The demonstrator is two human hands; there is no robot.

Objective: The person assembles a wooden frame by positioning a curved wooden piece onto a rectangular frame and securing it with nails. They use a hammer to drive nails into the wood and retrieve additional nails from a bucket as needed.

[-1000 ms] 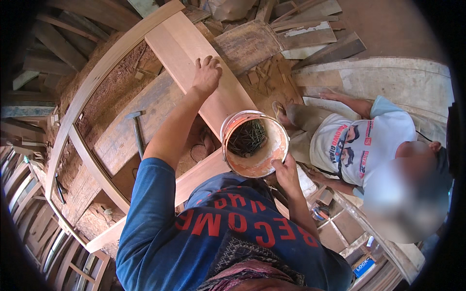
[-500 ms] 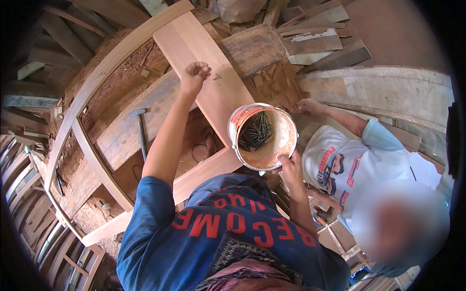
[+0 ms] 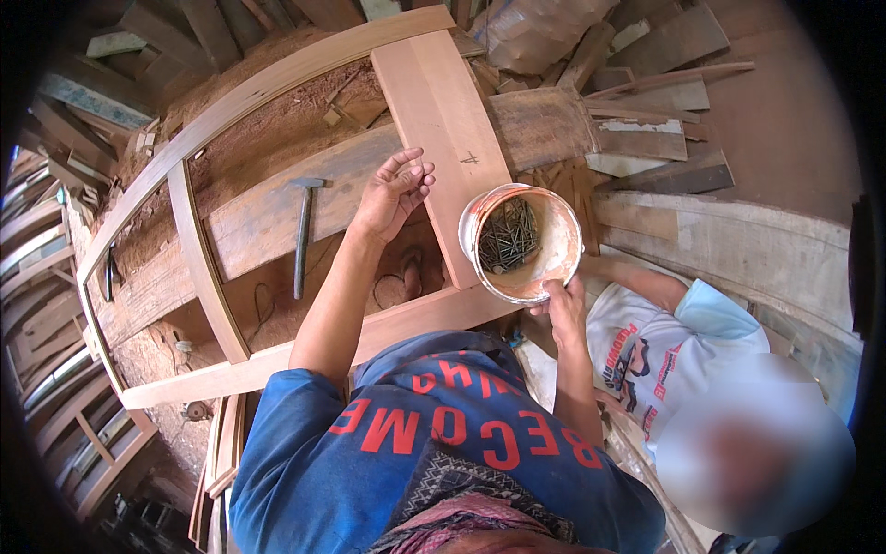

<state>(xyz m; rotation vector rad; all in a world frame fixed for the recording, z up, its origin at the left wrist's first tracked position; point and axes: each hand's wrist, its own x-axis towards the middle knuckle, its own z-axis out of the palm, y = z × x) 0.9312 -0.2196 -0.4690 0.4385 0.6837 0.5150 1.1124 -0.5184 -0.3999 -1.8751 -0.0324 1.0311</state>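
My right hand (image 3: 565,309) grips the rim of a white plastic bucket (image 3: 563,235), tilted so its inside shows. Dull grey nails (image 3: 506,236) lie heaped in it, and its wall is smeared with orange-brown. My left hand (image 3: 397,196) is raised just left of a wide, pale wooden board (image 3: 443,115), fingers curled toward the thumb; whatever is between them is too small to make out. Several thin dark marks, or nails, show on that board; I cannot tell which. The board is part of a wooden frame with a curved rail (image 3: 249,92) and a straight rail (image 3: 388,328).
A hammer (image 3: 303,235) lies on an old plank (image 3: 268,217) inside the frame. At the right another person in a white shirt (image 3: 637,346) is close, one arm reaching behind the bucket. Scrap boards (image 3: 664,102) pile at the back right; red-brown dust covers the ground (image 3: 277,129).
The view has shifted, so the frame and hammer sit further right. My left hand has moved off the wide board to its left edge, its fingers loosening. The bucket stays in my right hand.
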